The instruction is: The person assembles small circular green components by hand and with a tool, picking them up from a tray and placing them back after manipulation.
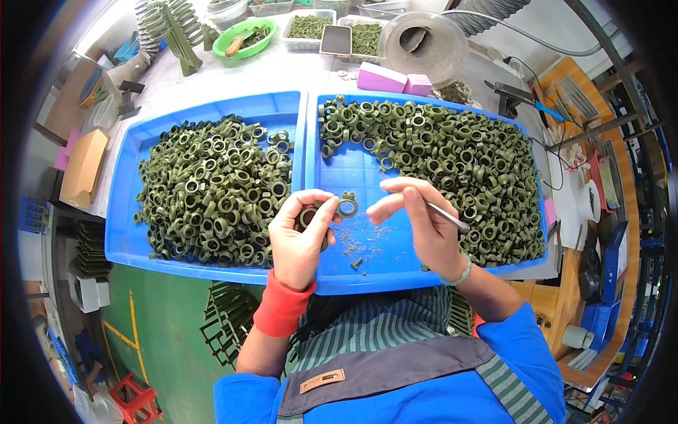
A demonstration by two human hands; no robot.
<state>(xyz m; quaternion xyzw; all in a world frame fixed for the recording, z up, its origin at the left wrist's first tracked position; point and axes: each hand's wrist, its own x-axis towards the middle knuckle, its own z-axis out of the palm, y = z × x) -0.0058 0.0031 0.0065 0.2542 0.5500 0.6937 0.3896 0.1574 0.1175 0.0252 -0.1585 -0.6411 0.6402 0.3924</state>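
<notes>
From the head view I see two blue trays side by side on the tabletop. The left tray (127,212) carries a thick heap of olive-green ring parts (212,191) that covers most of its floor. The right tray (339,166) holds a second heap of the same rings (452,155) along its far edge and right side, which leaves its near left part bare apart from small green trimmings (357,244).

Over that bare patch my left hand (300,237), with a red cuff (281,305) at the wrist, is closed on one green ring (347,206), pinched at the fingertips, with what looks like another ring tucked in the palm. My right hand (420,219) is just beside it, the fingers curled around a thin metal tool (446,216) that runs out toward the right heap. The tool's tip does not touch the held ring. Nothing stands between the hands and the ring.

At the far edge of the tabletop I see a green bowl (244,39), clear tubs with more green parts (307,28), a phone (336,40), two pink blocks (394,79) and a round clear container (422,44). A cardboard box (83,166) lies at the left edge. Below the near edge is a green floor (162,318) with yellow lines. To the right is a wooden bench (600,177) crowded with tools.
</notes>
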